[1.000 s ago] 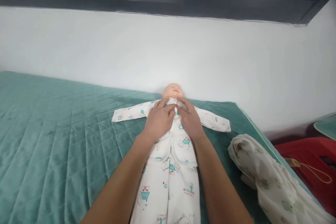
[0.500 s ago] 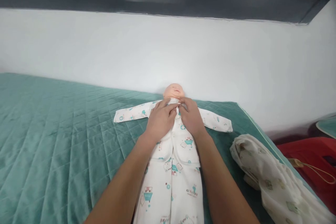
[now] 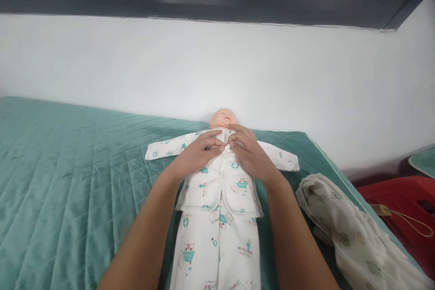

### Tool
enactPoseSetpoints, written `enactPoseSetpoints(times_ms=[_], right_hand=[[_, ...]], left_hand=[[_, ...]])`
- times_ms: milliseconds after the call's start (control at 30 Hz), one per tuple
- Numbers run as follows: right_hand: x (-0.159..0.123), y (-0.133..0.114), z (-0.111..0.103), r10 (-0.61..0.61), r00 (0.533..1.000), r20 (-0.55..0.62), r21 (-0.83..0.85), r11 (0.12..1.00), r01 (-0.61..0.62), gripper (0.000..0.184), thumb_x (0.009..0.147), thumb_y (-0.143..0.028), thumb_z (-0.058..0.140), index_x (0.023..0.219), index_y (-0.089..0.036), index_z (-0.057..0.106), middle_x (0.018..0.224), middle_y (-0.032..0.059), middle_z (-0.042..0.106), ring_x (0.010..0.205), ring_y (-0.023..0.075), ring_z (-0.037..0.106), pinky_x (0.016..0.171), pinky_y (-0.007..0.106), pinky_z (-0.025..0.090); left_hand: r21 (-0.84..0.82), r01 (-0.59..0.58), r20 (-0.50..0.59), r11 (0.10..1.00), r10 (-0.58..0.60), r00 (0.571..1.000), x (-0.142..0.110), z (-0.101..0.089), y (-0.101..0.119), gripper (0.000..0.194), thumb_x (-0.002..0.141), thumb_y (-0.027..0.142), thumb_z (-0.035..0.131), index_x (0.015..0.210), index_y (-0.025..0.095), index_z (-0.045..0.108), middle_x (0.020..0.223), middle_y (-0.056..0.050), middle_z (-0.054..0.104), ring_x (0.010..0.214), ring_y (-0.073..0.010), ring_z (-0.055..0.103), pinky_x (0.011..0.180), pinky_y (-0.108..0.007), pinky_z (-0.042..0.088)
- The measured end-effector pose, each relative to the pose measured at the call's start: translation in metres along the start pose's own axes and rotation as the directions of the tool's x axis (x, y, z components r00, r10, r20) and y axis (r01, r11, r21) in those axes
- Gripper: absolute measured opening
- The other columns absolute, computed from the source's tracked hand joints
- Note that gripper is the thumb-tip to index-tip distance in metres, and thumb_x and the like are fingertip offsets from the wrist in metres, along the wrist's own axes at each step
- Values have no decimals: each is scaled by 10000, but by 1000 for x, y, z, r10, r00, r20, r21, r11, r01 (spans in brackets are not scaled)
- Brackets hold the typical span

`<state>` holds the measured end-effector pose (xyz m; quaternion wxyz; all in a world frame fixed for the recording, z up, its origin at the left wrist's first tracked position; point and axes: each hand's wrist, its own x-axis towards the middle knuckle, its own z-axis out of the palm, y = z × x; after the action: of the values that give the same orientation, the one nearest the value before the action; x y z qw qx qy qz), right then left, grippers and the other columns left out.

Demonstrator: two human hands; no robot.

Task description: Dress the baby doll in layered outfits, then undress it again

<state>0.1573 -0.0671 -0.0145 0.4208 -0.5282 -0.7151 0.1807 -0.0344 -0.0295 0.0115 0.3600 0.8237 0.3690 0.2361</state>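
Note:
A baby doll (image 3: 223,118) lies on its back, its head close to the wall and its sleeved arms spread wide. It wears a white printed baby shirt (image 3: 242,199) that opens down the front, and matching white trousers (image 3: 200,244). Over the upper chest, my left hand (image 3: 200,154) pinches the shirt's front edge with thumb and fingers. Facing it, my right hand (image 3: 250,152) grips the other front edge, its upper fingers near the doll's neck. The fingertips of both hands meet at the front opening. Whatever small fastening lies between them is hidden.
Green quilted bedding (image 3: 84,181) lies under the doll. To the right is a bunched white patterned cloth (image 3: 360,235), with a red item (image 3: 404,199) with a looped cord beyond it. A white wall (image 3: 136,63) rises behind the head, below a dark window frame (image 3: 217,2).
Both hands have moved slightly down the shirt front, away from the neck. My left wrist has swung outward to the left, uncovering more of the shirt.

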Motion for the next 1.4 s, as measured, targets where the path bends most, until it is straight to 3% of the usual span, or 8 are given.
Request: enactPoseSetpoints(times_ms=[267,500,567,667,867,1067,1233,1400], right_hand=[[-4,-2,-5,10,988,152,75,997,-21,99,922,-329,502,881,-272,572,1499,-33,412,1439,209,249,1152,471,259],[-3,0,-4,9,994,111,77,997,-17,32,853,-248,568,830,-270,564,1450,-34,476,1417,210,303,1142,479,285],[-2,-3,-1,-1,997,73,76,997,-5,56,851,-231,562,808,-265,554,1414,-28,515,1397,205,333,1135,473,297],[-1,-5,4,-21,999,30,66,998,19,78,857,-214,549,794,-261,555,1383,-18,547,1373,202,367,1127,468,307],[-3,-2,-2,-42,996,82,123,992,31,57,855,-243,561,817,-267,597,1409,-14,531,1393,214,356,1143,468,290],[-8,-1,-19,23,998,62,289,956,-39,58,841,-294,569,805,-262,601,1431,-5,509,1378,245,399,1121,455,330],[-9,-2,-22,46,998,36,329,943,-55,116,864,-328,541,789,-253,589,1417,2,524,1371,256,411,1123,463,330],[-10,-12,-21,-36,961,276,100,995,8,137,874,-410,598,879,-289,661,1535,-31,378,1482,257,201,1175,506,247]], left_hand=[[-31,9,88,999,-6,996,-3,-8,1,262,910,450,506,978,300,710,1562,78,348,1260,-261,531,823,-304,552],[-112,70,82,991,-61,995,-5,-8,4,234,884,430,525,932,282,699,1552,52,366,775,-142,650,465,-242,456],[-133,74,53,988,-68,996,-5,-7,4,237,878,442,530,926,268,683,1543,34,385,756,-138,646,509,-266,493],[-115,0,-23,993,-2,1000,-1,-1,3,197,871,407,548,873,247,662,1464,19,492,1041,-216,639,829,-371,551],[0,-91,-99,996,90,991,3,10,7,97,870,307,541,823,236,589,1392,17,556,1330,-222,461,1138,-431,347],[57,-78,83,995,73,994,-8,-9,7,253,913,449,515,1046,277,646,1527,2,410,1416,-255,364,1149,-440,326],[48,-179,309,983,156,938,-15,-22,3,218,856,450,630,974,295,726,1604,59,262,1512,-274,128,1200,-436,252],[3,-185,320,983,174,931,-15,-24,5,190,853,446,636,834,276,721,1538,64,390,1510,-275,134,1181,-461,299]])
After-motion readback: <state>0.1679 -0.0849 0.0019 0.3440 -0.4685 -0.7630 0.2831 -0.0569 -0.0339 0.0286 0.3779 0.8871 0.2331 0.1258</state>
